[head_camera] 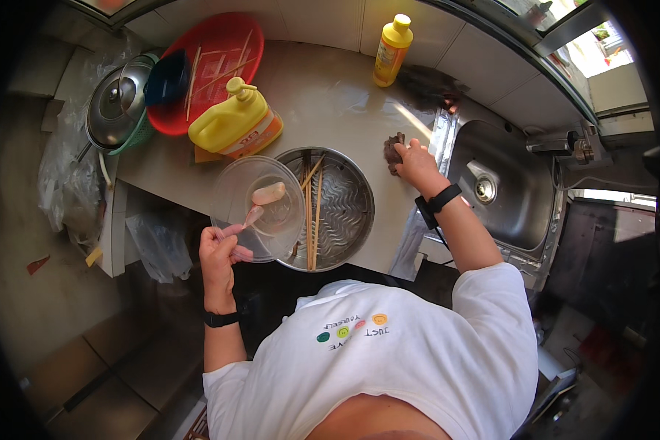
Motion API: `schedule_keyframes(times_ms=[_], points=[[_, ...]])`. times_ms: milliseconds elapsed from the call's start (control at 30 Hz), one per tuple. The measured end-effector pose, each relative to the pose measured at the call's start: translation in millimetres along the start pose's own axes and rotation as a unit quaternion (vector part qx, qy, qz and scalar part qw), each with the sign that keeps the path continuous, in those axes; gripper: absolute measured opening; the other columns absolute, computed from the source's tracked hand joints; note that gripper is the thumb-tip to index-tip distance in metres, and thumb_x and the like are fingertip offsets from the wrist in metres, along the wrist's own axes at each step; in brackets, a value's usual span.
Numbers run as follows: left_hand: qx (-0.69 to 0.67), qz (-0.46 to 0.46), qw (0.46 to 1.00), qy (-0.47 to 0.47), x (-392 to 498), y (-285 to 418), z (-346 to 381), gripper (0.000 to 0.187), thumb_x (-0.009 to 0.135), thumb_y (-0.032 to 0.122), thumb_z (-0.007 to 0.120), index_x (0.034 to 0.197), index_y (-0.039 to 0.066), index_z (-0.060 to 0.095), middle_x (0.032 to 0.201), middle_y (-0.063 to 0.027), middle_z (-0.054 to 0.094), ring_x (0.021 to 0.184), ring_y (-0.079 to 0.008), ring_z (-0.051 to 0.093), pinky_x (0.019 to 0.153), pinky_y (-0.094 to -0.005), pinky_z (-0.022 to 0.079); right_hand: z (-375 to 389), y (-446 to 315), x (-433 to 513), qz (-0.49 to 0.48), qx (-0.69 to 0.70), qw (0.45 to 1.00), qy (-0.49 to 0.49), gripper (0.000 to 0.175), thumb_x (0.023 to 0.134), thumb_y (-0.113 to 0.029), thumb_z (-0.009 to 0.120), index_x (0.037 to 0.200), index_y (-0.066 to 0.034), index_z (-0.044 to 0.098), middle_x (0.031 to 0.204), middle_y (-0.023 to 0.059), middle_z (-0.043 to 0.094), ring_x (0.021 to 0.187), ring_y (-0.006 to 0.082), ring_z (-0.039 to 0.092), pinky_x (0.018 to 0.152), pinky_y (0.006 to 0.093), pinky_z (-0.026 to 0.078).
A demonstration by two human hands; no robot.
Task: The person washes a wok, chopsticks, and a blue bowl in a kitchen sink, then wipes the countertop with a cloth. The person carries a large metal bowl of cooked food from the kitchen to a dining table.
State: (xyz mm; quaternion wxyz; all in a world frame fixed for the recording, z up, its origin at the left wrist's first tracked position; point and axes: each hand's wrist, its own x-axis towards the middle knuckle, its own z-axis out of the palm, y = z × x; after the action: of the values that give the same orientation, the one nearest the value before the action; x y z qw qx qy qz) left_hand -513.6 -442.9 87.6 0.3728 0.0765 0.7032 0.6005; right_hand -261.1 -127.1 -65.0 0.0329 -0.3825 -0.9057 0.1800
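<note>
My left hand [220,247] grips the rim of a clear plastic bowl [231,176], held tilted over the counter's front edge. A pale, oblong piece [268,193] and a small pinkish translucent piece [253,216] show in it; I cannot tell what they are. Partly behind the bowl, a round stainless-steel pan [344,214] with a wavy-patterned bottom holds several wooden chopsticks [315,220]. On the counter left of the sink, my right hand [419,165] has its fingers on a crumpled brown cloth [393,154].
A yellow pump jug [236,124] stands behind the bowl, near a red plastic basket [214,71] with chopsticks. A lidded metal pot [115,110] is far left. A yellow bottle [393,52] stands by the wall. The steel sink [506,209] is at right.
</note>
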Motion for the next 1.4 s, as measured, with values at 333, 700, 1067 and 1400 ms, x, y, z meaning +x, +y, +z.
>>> schedule_keyframes(times_ms=[333, 700, 1067, 1400], points=[[-0.068, -0.012, 0.991, 0.115, -2, -24, -83, 0.014, 0.081, -0.002, 0.047, 0.089, 0.005, 0.038, 0.103, -0.0224, 0.061, 0.052, -0.0221, 0.061, 0.046, -0.0310, 0.052, 7, -77, 170, 0.008, 0.242, 0.970, -0.007, 0.026, 0.067, -0.006, 0.061, 0.093, -0.0028, 0.064, 0.089, 0.0197, 0.064, 0.087, 0.0358, 0.060, 0.076, 0.0398, 0.049], [-0.083, -0.044, 0.961, 0.260, -14, -31, -151, 0.018, 0.077, -0.003, 0.046, 0.089, 0.007, 0.038, 0.101, -0.0244, 0.062, 0.050, -0.0236, 0.059, 0.045, -0.0319, 0.053, 110, -183, 338, -0.359, 0.007, 0.932, -0.036, 0.052, 0.080, -0.023, 0.057, 0.130, -0.0167, 0.046, 0.140, 0.0127, 0.033, 0.124, 0.0327, 0.038, 0.099, 0.0459, 0.036], [-0.127, -0.037, 0.958, 0.253, 2, -30, -131, 0.017, 0.077, -0.004, 0.046, 0.089, 0.007, 0.039, 0.102, -0.0254, 0.061, 0.051, -0.0241, 0.060, 0.046, -0.0305, 0.053, 107, -173, 381, -0.119, -0.159, 0.980, 0.034, 0.064, 0.085, -0.043, 0.048, 0.135, -0.0061, 0.038, 0.143, 0.0124, 0.032, 0.132, 0.0300, 0.026, 0.107, 0.0485, 0.019], [-0.124, 0.006, 0.974, 0.191, 5, -25, -112, 0.016, 0.078, -0.003, 0.046, 0.090, 0.005, 0.038, 0.105, -0.0266, 0.061, 0.054, -0.0226, 0.061, 0.048, -0.0307, 0.053, 76, -111, 288, 0.090, -0.234, 0.968, 0.007, 0.071, 0.090, -0.052, 0.038, 0.133, 0.0045, 0.037, 0.140, 0.0257, 0.031, 0.131, 0.0382, 0.026, 0.104, 0.0478, 0.019]])
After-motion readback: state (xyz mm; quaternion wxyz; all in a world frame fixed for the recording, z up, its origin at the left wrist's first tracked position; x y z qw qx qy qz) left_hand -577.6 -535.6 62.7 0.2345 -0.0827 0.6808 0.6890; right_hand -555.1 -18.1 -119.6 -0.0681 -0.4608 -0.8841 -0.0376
